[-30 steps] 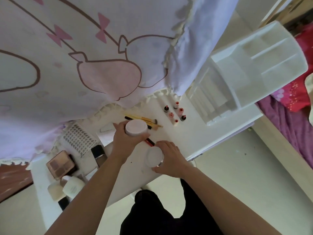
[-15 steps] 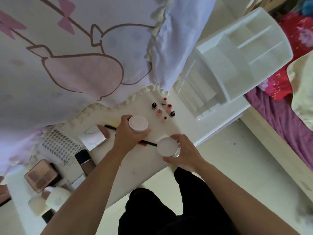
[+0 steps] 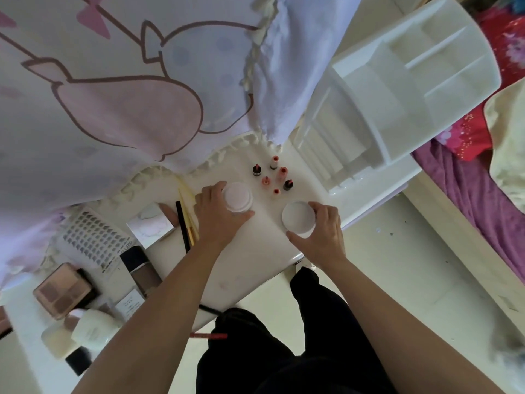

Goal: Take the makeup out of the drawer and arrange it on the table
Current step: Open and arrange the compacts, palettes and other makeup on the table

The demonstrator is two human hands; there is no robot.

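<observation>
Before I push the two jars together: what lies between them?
Only bare table between the pink jar and the white jar, as the head view shows; the nearest lipstick stands just behind that gap.

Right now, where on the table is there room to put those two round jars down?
The table is bare between the left hand and the right hand, from the little bottles down to the near edge. A smaller bare strip lies between those bottles and the white organizer. The left end is crowded: pencils, lash tray, palette.
</observation>
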